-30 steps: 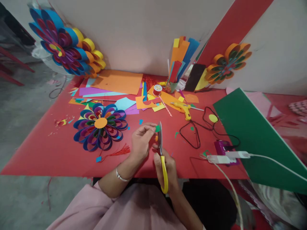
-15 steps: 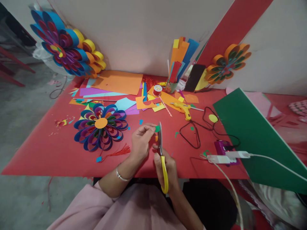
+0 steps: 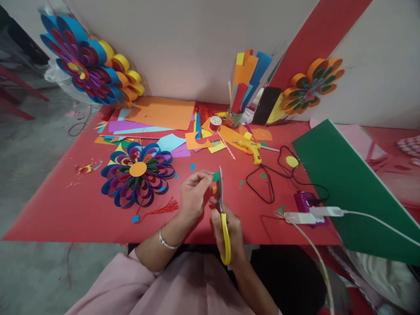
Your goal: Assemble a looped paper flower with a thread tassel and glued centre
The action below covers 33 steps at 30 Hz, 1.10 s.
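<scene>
My left hand (image 3: 193,194) pinches a small green paper piece (image 3: 215,176) above the red table (image 3: 65,205). My right hand (image 3: 228,232) is closed round the yellow handle of a pair of scissors (image 3: 220,199), whose blades point up beside the green piece. A tiny orange scrap (image 3: 214,190) shows between my hands. A blue, purple and green paper flower (image 3: 137,173) with an orange centre lies to the left of my left hand. A red tassel (image 3: 166,205) lies just below it.
A yellow glue gun (image 3: 252,148) with a black cord lies beyond my hands. Coloured paper sheets (image 3: 160,113) and a cup of paper strips (image 3: 244,83) stand at the back. A green board (image 3: 351,188) leans at the right, with a white power strip (image 3: 300,217) beside it.
</scene>
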### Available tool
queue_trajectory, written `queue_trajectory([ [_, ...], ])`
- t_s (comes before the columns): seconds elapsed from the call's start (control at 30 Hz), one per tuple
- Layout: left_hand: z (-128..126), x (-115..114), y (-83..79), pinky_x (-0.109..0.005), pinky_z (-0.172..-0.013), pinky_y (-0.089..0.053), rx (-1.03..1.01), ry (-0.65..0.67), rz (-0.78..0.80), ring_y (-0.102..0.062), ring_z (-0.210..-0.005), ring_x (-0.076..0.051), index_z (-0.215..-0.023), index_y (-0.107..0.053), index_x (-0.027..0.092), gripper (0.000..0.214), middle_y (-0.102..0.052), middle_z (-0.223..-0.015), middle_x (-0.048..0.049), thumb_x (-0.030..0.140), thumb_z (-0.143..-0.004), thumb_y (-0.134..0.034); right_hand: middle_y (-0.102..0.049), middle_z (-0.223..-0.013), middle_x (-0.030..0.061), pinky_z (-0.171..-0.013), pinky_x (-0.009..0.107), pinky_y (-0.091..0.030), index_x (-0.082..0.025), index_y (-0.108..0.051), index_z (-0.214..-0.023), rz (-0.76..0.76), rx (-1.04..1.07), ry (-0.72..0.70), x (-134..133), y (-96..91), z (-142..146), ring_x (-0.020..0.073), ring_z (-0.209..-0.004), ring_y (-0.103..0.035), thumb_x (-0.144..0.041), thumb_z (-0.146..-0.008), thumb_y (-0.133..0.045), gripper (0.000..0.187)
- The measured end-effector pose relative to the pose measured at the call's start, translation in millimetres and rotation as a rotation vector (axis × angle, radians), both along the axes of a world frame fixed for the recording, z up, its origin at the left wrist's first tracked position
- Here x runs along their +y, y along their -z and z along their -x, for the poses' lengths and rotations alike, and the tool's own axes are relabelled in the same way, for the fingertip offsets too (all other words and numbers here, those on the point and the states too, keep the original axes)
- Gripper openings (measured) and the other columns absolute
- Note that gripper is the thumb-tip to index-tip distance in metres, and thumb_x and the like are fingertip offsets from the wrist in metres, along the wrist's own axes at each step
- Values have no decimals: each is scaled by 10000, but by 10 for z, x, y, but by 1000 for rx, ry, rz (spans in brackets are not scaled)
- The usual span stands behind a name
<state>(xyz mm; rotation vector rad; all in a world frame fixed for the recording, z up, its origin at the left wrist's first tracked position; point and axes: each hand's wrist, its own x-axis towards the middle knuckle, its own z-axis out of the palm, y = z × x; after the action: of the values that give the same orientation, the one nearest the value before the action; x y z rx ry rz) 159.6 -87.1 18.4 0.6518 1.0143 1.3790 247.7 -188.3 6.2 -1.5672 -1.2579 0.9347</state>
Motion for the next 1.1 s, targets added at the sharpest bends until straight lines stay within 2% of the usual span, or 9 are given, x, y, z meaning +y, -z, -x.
queue_trajectory([
  [0.13,-1,4,-9,-206,-588,-461,-9,-11,-18,-587,-654,-87,-620,-687,172,198,-728,-825,-31,271,-671,-851,-456,-576,-62,-477,240,-354,-110,-734,-1222,13,-16,6,-3,8,-19,108,-478,-390,-541,-1022,-491,534],
  [0.23,-5,6,-25,-200,-541,-459,-39,3,1,-556,-561,-58,-645,-683,164,230,-716,-795,-12,300,-673,-867,-604,-632,-8,-533,254,-434,-132,-750,-1219,15,-121,68,33,17,-113,141,-526,-528,-585,-1005,-486,566],
  [0.33,-11,10,-30,-203,-501,-471,-84,65,46,-579,-513,-77,-670,-665,163,294,-698,-687,-6,356,-667,-887,-751,-780,86,-600,286,-485,-147,-770,-1203,63,-369,196,123,24,-287,212,-652,-672,-654,-958,-520,616],
  [0.4,-11,18,-24,-201,-487,-476,-106,113,71,-608,-505,-97,-686,-649,165,328,-697,-639,-10,369,-649,-903,-800,-954,134,-664,308,-501,-162,-728,-1316,122,-573,253,201,21,-418,267,-804,-737,-635,-946,-577,619],
  [0.5,-8,39,-4,-198,-487,-486,-121,146,87,-644,-520,-111,-709,-628,168,361,-716,-649,-15,359,-624,-922,-783,-1167,163,-691,335,-485,-179,-619,-1473,228,-863,227,321,-2,-573,310,-935,-753,-491,-984,-612,580],
  [0.63,1,71,22,-218,-497,-503,-120,144,105,-653,-533,-118,-775,-637,180,375,-723,-668,-3,318,-590,-932,-775,-1108,184,-691,354,-456,-137,-624,-1454,296,-1076,159,439,-28,-670,317,-936,-742,-357,-1020,-583,488],
  [0.77,22,103,34,-203,-493,-484,-98,107,74,-664,-592,-114,-823,-675,188,336,-688,-675,15,293,-611,-913,-771,-1134,178,-751,350,-453,-122,-663,-1374,255,-1075,123,460,6,-696,300,-987,-718,-315,-1031,-567,405],
  [0.93,61,167,41,-181,-488,-484,-96,30,38,-661,-628,-95,-861,-746,199,284,-714,-762,4,289,-645,-907,-755,-1190,187,-870,380,-470,-105,-702,-1321,165,-1059,158,389,111,-676,312,-1039,-681,-301,-1037,-538,382],
  [1.1,174,205,44,-172,-476,-482,19,78,-5,-670,-612,-100,-857,-791,186,282,-728,-734,-8,300,-637,-926,-760,-1231,152,-1004,411,-488,-136,-753,-1240,-74,-889,155,302,206,-623,299,-1119,-663,-287,-1030,-524,345],
])
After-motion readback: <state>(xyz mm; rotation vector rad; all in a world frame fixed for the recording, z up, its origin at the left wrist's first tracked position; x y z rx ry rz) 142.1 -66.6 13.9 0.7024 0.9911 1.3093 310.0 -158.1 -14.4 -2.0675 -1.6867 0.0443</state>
